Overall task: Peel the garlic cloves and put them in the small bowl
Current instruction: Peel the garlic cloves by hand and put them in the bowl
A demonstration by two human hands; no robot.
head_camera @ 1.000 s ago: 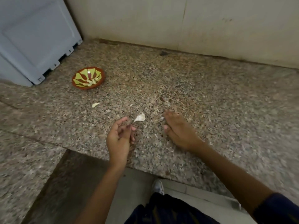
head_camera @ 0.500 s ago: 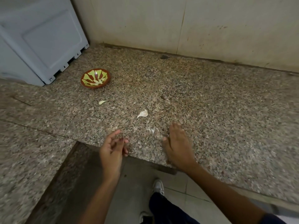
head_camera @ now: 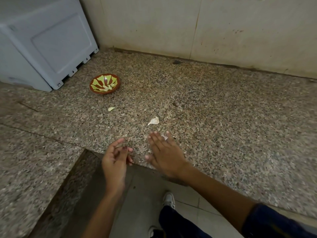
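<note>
Lying flat, right hand (head_camera: 164,155) fingers straight near unpeeled clove (head_camera: 154,121); left hand (head_camera: 115,160) loosely curled, empty.

The left hand (head_camera: 115,160) sits at lower centre of the frame, palm turned up and inward, fingers loosely curled and holding nothing that shows; its forearm runs down to the bottom edge. The right hand (head_camera: 165,154) lies just right of it, palm down, fingers straight and together, pointing to the upper left. Its arm reaches in from the lower right corner, a dark sleeve (head_camera: 274,222) at the edge.
</note>
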